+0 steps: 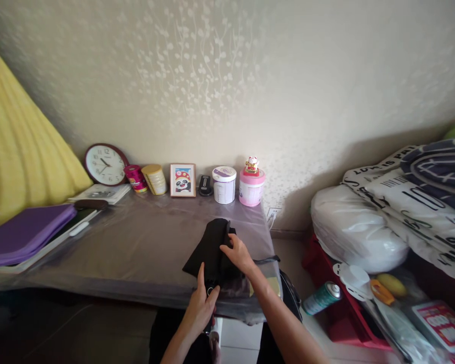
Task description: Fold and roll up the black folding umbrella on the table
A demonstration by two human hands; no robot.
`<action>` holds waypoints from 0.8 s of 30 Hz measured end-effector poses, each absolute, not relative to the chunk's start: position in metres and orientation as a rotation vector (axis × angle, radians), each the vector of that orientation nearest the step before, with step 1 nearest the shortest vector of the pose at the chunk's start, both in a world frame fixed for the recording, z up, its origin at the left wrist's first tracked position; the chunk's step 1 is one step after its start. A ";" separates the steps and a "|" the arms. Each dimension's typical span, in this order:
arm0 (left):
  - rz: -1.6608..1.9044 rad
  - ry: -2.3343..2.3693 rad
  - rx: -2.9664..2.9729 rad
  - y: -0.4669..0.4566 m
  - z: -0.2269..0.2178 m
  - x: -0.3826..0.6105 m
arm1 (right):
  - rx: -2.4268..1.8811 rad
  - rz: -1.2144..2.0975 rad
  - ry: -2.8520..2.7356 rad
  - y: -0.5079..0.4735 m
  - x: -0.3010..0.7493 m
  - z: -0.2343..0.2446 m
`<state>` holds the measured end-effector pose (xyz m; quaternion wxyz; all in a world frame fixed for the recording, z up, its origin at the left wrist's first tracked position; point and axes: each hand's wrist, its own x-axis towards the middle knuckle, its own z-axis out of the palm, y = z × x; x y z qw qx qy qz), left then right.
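– What is at the near edge of the table [136, 247]?
– The left hand [202, 306] grips the lower end of a black cloth bundle [208, 247], the right hand [239, 254] its upper right side.
– And the far edge?
– A panda picture [182, 180], a white tub [224, 188] and, by the right corner, a pink tub [251, 193] under a cat figurine [252, 165].

There are two hands [202, 306] [239, 253], one black bundle [208, 247], one clock [105, 164], one picture frame [182, 180], four tubs [224, 186], one figurine [252, 165].
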<state>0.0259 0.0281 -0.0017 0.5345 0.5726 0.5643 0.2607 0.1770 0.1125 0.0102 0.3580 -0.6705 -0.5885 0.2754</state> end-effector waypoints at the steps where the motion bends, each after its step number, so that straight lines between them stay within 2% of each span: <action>1: 0.625 1.347 1.370 0.028 -0.001 0.026 | -1.723 0.706 -1.525 0.113 0.171 0.012; 12: 0.626 1.374 1.382 0.033 -0.016 0.024 | -1.845 0.518 -1.683 0.115 0.134 0.020; 24: 0.639 1.407 1.380 0.032 -0.017 0.025 | -1.738 0.544 -1.860 0.100 0.126 0.032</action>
